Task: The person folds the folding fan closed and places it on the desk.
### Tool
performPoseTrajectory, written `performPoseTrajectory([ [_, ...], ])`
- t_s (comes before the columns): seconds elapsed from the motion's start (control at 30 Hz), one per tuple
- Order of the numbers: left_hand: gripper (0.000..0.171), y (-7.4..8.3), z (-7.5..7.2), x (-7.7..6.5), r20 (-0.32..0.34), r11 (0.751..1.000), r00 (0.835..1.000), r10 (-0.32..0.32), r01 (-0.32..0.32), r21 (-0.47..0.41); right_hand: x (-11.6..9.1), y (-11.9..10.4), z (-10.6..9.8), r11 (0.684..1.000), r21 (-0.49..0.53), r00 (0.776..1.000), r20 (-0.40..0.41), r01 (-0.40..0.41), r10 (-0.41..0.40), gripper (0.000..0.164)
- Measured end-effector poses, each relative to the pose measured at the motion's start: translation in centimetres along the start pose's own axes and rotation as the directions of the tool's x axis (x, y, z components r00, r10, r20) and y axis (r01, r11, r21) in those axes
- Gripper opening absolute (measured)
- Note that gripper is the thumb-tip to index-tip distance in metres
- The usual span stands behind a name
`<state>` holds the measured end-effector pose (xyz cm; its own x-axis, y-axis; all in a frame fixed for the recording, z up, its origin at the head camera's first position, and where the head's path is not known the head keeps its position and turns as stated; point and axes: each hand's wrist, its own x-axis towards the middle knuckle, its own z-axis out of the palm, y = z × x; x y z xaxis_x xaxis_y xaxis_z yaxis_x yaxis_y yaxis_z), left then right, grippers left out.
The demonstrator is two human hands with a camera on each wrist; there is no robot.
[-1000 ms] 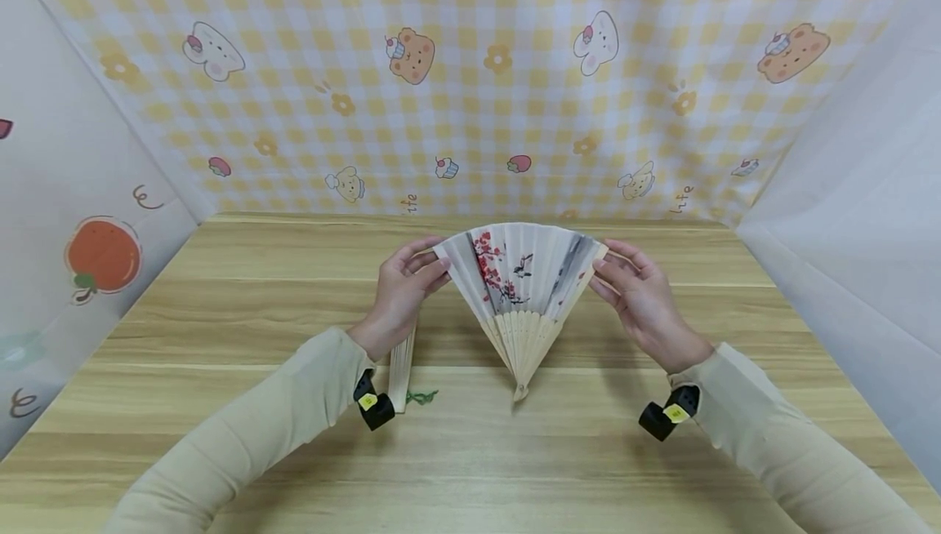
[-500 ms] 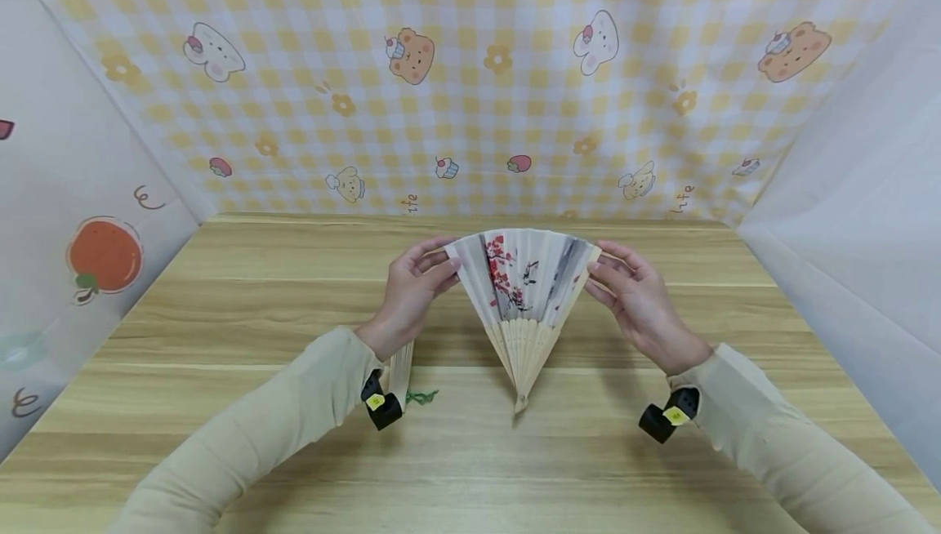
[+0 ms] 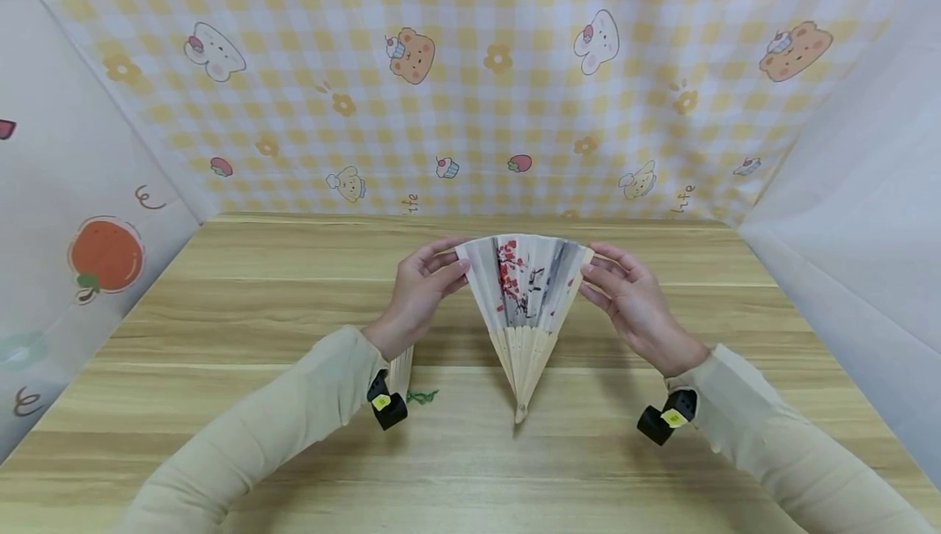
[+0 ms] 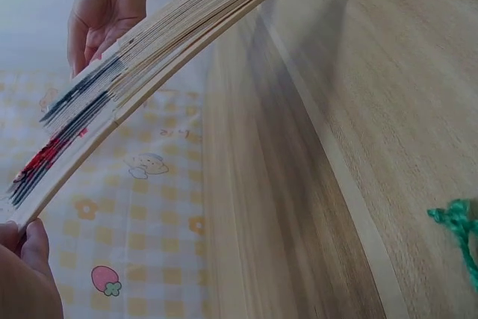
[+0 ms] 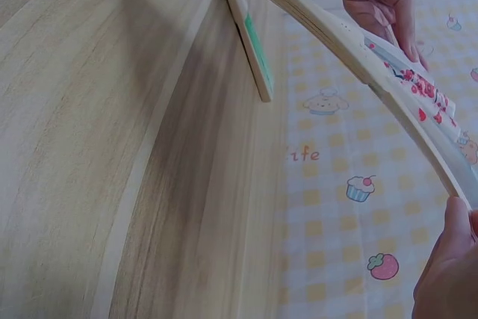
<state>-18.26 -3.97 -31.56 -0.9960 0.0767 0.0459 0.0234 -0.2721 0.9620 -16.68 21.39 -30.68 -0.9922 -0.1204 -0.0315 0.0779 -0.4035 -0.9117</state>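
Observation:
A folding fan with red blossoms and a bird on pale pleats is spread partway between my hands, its pivot end pointing toward me. My left hand pinches the fan's left outer edge between thumb and fingers. The opposite outer edge is pinched by my right hand. From the left wrist side, the fan's ribs run in a tight stack. Partly hidden under my left wrist lies a second, folded fan with a green tassel; its green edge shows in the right wrist view.
The wooden table spreads out beneath both arms. Behind it hangs a yellow checked cloth with cartoon prints, and pale cloth walls stand at both sides. A small black camera is strapped to each wrist.
My hands have come closer together, the left moving rightward most. The fan has narrowed between them, and its pivot end has shifted slightly toward me.

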Motion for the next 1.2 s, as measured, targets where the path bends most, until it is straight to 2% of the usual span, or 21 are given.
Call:
performPoseTrajectory([
  [0.4, 0.034, 0.0, 0.7, 0.0, 0.023, 1.0, 1.0, 0.004, -0.004, -0.011, -0.1, 0.0, 0.4, 1.0, -0.003, 1.0, 0.018, -0.007, 0.007, 0.032],
  [0.8, 0.034, -0.1, 1.4, 0.0, 0.028, 1.0, 1.0, -0.007, 0.007, -0.005, -0.3, 0.2, 0.7, 0.999, -0.029, 1.0, 0.014, -0.014, 0.014, 0.027],
  [1.2, 0.033, -0.3, 1.9, -0.1, 0.03, 0.999, 0.999, -0.035, 0.036, -0.006, -0.3, 0.7, 1.0, 0.999, -0.037, 0.999, 0.035, -0.006, 0.007, 0.027],
])
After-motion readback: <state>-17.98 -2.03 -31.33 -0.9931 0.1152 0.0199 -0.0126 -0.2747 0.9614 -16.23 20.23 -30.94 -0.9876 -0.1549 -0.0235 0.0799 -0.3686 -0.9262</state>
